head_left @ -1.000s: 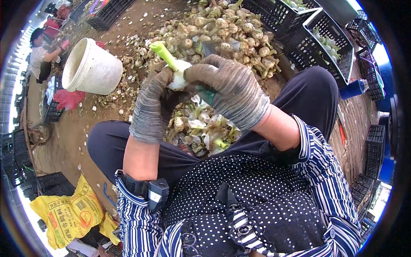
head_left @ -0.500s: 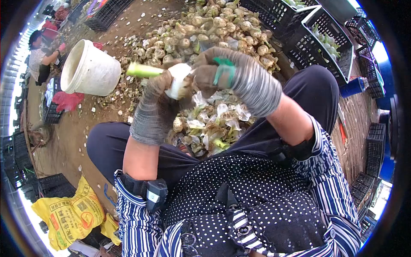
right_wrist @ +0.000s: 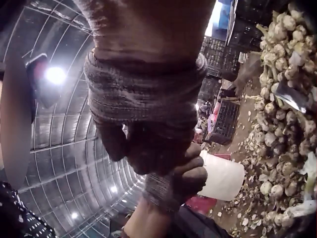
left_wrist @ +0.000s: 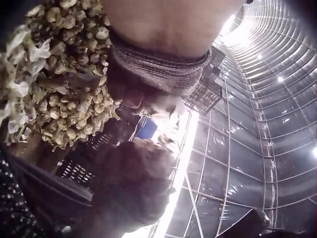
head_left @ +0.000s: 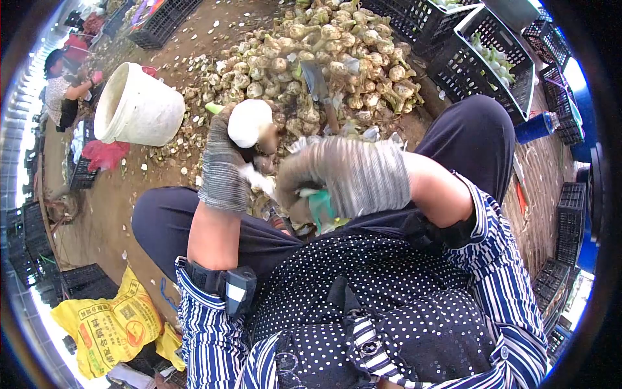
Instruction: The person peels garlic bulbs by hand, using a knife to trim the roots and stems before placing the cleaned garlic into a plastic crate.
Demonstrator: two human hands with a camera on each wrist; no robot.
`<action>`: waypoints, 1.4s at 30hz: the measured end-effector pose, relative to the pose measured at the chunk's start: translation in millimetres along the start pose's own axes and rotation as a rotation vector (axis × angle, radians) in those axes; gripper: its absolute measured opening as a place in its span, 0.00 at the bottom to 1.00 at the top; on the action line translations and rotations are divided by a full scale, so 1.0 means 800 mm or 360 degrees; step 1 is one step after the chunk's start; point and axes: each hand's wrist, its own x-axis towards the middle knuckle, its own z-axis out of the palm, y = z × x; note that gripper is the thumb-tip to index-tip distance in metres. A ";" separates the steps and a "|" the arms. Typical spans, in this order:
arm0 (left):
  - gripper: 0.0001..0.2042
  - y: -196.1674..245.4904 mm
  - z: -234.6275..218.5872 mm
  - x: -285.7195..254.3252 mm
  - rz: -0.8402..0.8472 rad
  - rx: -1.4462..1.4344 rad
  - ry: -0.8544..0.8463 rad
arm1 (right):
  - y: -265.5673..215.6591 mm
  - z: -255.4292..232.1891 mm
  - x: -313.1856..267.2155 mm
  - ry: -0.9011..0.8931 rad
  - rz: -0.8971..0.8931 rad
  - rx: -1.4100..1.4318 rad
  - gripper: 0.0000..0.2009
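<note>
My gloved left hand (head_left: 223, 162) grips a garlic bulb (head_left: 251, 123), its smooth white side up and its green stem (head_left: 214, 108) poking out to the left. Lower and to the right is my gloved right hand (head_left: 346, 175), blurred, its fingers curled and a green band (head_left: 321, 209) round them. At its fingertips a strip of white garlic skin (head_left: 260, 181) stretches toward the left hand. In the right wrist view the right hand (right_wrist: 153, 144) is dark and its fingertips are hidden. Peeled skins lie below the hands, mostly covered by the right one.
Ahead lies a heap of unpeeled garlic (head_left: 337, 48) with a flat metal blade (head_left: 315, 81) on it. A white bucket (head_left: 146, 107) stands left. Black crates (head_left: 453, 68) holding garlic are at the right, a yellow sack (head_left: 110, 321) at lower left. Another person (head_left: 61, 91) sits far left.
My right hand has swept from beside the bulb down toward my lap, drawing skin along. In my left hand the bulb has turned, its white side now up and its stem mostly hidden.
</note>
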 end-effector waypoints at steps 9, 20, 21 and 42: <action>0.25 0.014 -0.007 -0.014 -0.0025 0.0084 -0.0065 | 0.057 -0.002 0.020 0.0163 -0.0025 -0.0842 0.14; 0.27 -0.022 -0.007 -0.011 0.0101 -0.0125 0.0068 | 0.045 0.008 0.039 0.0842 0.0003 -0.0775 0.17; 0.27 -0.023 -0.009 -0.013 0.0095 0.0038 0.0055 | 0.046 0.007 0.040 0.0884 0.0047 -0.0718 0.16; 0.18 -0.026 -0.029 -0.002 0.0269 -0.0436 -0.0161 | 0.038 0.013 0.060 0.0690 0.0409 -0.0981 0.15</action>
